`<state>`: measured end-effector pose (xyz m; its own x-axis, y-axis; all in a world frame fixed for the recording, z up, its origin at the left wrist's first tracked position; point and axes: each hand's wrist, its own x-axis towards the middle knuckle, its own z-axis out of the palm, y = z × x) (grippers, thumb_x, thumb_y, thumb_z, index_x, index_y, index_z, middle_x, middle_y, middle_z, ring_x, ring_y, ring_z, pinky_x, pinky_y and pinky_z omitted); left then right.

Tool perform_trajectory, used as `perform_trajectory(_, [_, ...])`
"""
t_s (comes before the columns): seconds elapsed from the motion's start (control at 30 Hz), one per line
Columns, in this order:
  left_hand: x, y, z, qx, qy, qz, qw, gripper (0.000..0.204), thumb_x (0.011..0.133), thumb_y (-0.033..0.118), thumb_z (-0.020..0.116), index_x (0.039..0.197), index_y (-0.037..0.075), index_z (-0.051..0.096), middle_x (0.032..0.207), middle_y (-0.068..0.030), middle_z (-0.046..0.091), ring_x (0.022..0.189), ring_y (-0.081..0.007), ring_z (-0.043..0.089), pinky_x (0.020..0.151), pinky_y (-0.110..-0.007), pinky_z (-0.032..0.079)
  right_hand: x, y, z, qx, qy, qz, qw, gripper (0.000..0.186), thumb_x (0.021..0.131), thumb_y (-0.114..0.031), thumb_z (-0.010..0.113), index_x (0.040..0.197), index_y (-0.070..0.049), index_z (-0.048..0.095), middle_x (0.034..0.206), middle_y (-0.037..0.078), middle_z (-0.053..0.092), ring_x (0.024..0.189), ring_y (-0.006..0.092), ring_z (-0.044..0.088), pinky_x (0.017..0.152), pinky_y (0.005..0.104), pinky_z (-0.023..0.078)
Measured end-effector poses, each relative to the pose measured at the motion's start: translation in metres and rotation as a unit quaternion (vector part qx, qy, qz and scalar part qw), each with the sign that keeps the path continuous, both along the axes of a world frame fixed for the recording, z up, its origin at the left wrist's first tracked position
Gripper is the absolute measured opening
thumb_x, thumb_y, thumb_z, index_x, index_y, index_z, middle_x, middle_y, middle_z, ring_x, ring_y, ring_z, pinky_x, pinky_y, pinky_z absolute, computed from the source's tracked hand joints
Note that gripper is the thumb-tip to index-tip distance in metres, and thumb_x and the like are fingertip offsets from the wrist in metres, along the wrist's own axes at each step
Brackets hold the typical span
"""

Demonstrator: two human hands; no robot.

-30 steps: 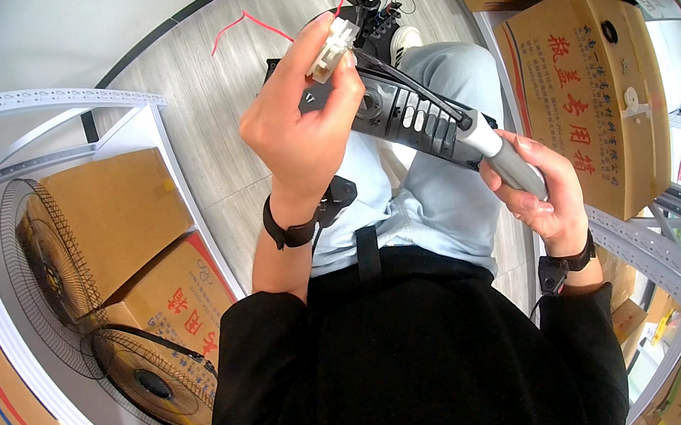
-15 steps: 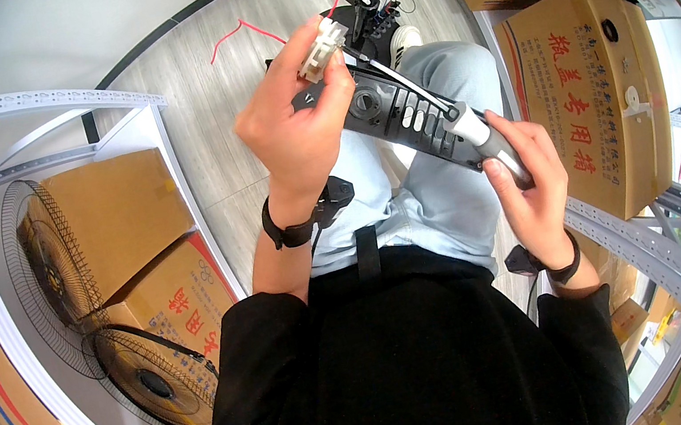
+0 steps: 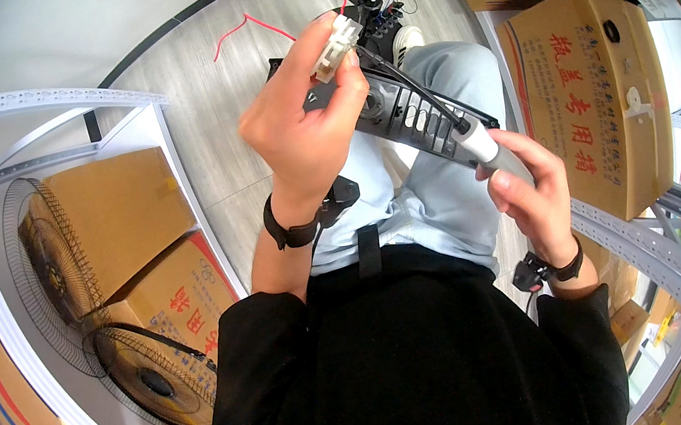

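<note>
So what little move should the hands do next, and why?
Perhaps the right hand should turn the screwdriver a little: that hand holds it, and it points to the white part pinched in the left hand. Whether its tip touches is hard to tell.

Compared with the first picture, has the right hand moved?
Yes, slightly: the right hand now sits a little further left, judged against the big carton on the right.

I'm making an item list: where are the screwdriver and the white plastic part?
Screwdriver (image 3: 477, 143): head view, on the white front section of its handle.
White plastic part (image 3: 336, 47): head view, near the middle of its body.
</note>
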<state>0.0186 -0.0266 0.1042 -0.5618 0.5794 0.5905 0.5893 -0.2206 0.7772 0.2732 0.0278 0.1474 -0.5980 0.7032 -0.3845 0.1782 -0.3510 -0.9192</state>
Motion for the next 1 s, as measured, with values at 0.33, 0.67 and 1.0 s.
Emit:
perform_trajectory(0.33, [-0.004,0.007,-0.006,-0.001,-0.016,0.011,1.0,0.036,0.085,-0.007,0.071,0.12,-0.003,0.068,0.101,-0.0098,0.075,0.087,-0.0099,0.07,0.074,-0.023,0.058,-0.002,0.016,-0.015,-0.29,0.177,0.02,0.94,0.044,0.091,-0.011,0.065,0.13,0.001,0.05,0.098,0.014,0.062,0.064,0.0082,0.052,0.042,0.0166,0.033])
perform_trajectory(0.67, [-0.002,0.006,-0.008,-0.015,-0.02,0.024,0.999,0.036,0.084,-0.007,0.071,0.12,-0.003,0.069,0.101,-0.0099,0.075,0.088,-0.0111,0.07,0.076,-0.024,0.059,-0.012,-0.003,-0.027,0.594,-0.139,0.016,0.792,0.048,0.081,-0.008,0.079,0.127,-0.004,0.066,0.101,0.013,0.064,0.077,0.0232,0.063,0.065,0.0311,0.051])
perform_trajectory(1.0, [-0.005,0.003,-0.003,-0.001,0.049,0.031,0.998,0.035,0.083,-0.006,0.073,0.118,-0.003,0.069,0.105,-0.0106,0.075,0.088,-0.0117,0.071,0.077,-0.026,0.06,-0.001,0.005,-0.022,-0.068,0.047,0.023,0.996,0.037,0.102,-0.022,0.056,0.132,0.0,0.06,0.084,0.013,0.066,0.052,0.0108,0.05,0.047,0.0219,0.036])
